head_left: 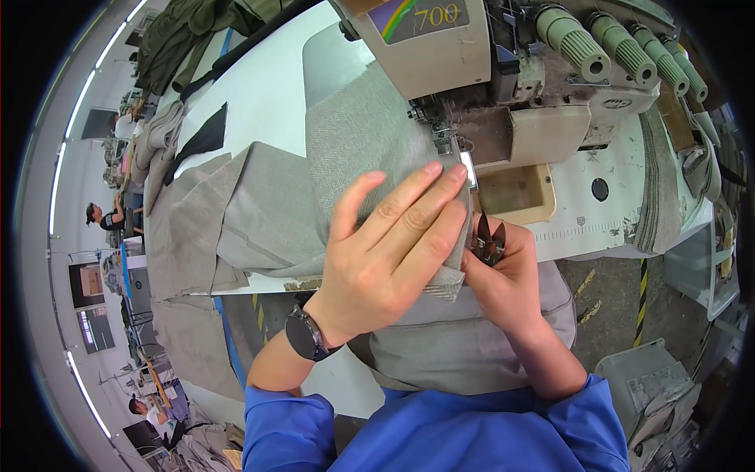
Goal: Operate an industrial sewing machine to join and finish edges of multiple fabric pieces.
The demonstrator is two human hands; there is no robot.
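My left hand lies flat on a grey woven fabric piece, fingers stretched toward the presser foot of a beige overlock sewing machine. The fabric's right edge runs up to the foot. Close by on the right, my right hand is closed at that edge, its thumb against the cloth. Dark-bladed thread snips are tucked in this hand, blades pointing up; their handle is hidden. How the right fingers sit under the cloth cannot be seen.
More grey cloth spreads left over the white table. Black fabric scraps lie there too. Thread tension knobs line the machine's top. A striped grey strip hangs at right, above a plastic bin. Other people work far left.
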